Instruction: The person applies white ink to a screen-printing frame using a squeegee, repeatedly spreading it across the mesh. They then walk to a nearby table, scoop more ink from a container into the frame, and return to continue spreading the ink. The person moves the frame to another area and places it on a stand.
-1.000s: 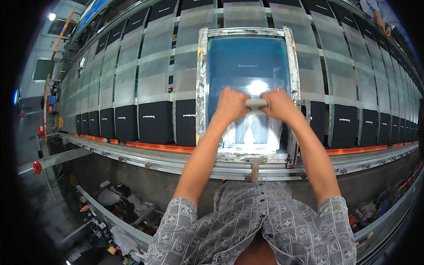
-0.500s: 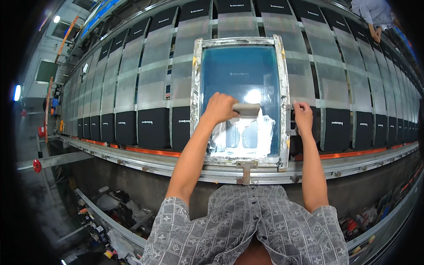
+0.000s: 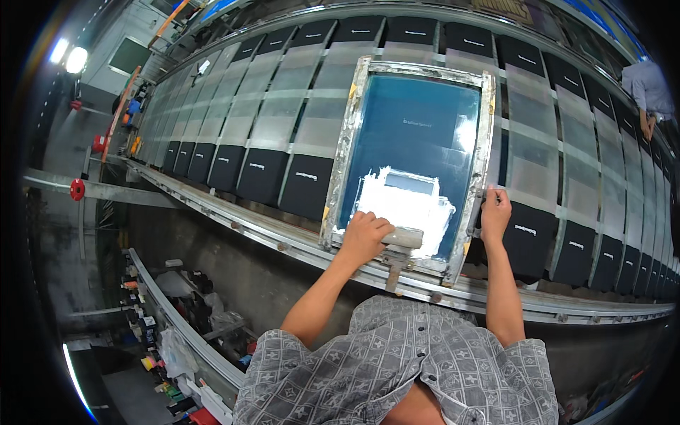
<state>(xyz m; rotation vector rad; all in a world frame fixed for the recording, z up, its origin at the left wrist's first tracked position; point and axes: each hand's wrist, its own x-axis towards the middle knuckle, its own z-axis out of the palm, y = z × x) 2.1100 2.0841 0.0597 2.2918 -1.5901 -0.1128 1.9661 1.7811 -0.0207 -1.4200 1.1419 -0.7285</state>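
Observation:
A printing screen with a paint-spattered metal frame lies tilted on the long table in front of me. White ink is spread over the near half of its blue mesh. My left hand is closed round one end of a squeegee, which rests in the ink near the frame's close end. At the frame's right side, my right hand has its fingers curled together against the edge. What those fingers grip is hidden. A metal bracket joins the frame's near end to the table rail.
Rows of black fabric pieces lie on pale boards to both sides. A metal rail runs along the table's near edge. Another person stands at the far right. Below left is a shelf with assorted items.
My left hand has drawn the squeegee toward me, and the white ink now covers a wider patch. The view has turned, so the screen appears tilted. My right hand stays by the frame's right side.

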